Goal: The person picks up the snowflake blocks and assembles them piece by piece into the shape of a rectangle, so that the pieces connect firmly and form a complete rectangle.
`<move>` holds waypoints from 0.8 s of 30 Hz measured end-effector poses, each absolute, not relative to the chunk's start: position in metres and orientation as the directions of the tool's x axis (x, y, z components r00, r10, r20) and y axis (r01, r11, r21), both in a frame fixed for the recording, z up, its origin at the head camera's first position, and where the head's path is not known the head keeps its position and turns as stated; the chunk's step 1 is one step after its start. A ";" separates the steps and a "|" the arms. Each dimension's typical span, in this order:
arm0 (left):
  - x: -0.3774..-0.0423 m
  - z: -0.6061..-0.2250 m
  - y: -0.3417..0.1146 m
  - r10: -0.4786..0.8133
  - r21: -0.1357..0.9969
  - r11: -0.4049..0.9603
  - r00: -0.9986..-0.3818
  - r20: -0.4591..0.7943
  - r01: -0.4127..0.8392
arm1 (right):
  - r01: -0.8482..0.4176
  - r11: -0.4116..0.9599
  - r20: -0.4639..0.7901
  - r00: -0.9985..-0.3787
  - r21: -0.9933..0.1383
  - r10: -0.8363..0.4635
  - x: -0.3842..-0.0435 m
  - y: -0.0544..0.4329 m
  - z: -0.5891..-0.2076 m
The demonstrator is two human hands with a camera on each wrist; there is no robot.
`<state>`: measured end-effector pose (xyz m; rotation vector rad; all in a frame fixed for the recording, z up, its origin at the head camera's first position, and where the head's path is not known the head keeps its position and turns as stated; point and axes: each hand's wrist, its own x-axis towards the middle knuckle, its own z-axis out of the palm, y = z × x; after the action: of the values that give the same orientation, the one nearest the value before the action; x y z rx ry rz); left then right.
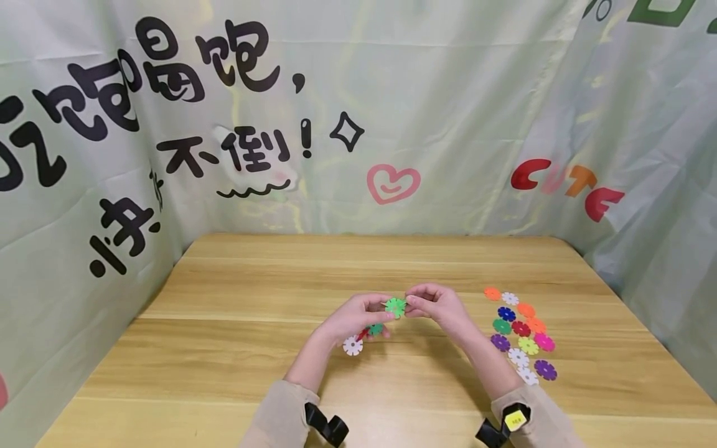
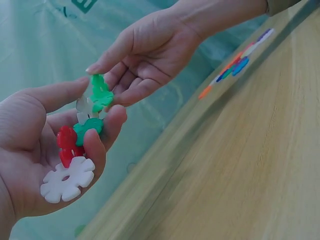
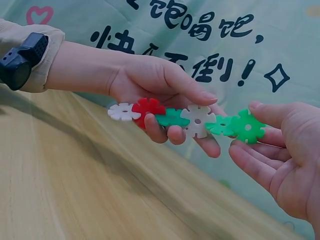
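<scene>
Several plastic snowflake discs are slotted edge to edge in a chain. In the right wrist view it runs from a white disc [image 3: 123, 112] through a red disc [image 3: 148, 111], a darker green disc [image 3: 171, 118] and another white disc [image 3: 196, 128] to two bright green discs at the far end. My left hand [image 1: 355, 316] holds the chain along its fingers, the thumb above the second white disc. My right hand [image 1: 442, 308] pinches the last bright green disc [image 3: 248, 126] between thumb and fingers. Both hands are above the wooden table.
Loose snowflake discs in orange, white, blue, green, red, pink, yellow and purple lie to the right, among them a purple disc [image 1: 546, 369] and an orange disc [image 1: 492, 293]. A printed curtain [image 1: 448, 124] hangs around the wooden table [image 1: 235, 348].
</scene>
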<state>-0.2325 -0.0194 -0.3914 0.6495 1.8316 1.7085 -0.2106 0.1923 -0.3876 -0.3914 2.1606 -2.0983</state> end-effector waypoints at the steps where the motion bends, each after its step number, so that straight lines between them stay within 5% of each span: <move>1: -0.232 -0.391 -0.019 0.678 0.997 0.075 -0.732 -0.066 -0.020 | -0.108 0.015 0.101 -0.961 -0.994 -0.256 -0.210 0.192 -0.388; 24: -0.233 -0.393 -0.021 0.694 0.999 0.035 -0.718 -0.046 -0.030 | -0.075 0.150 0.047 -0.981 -0.986 -0.186 -0.214 0.209 -0.380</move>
<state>-0.2334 -0.0213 -0.3926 0.6721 1.7782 1.7376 -0.2141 0.2094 -0.3800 -0.2639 2.3161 -1.9762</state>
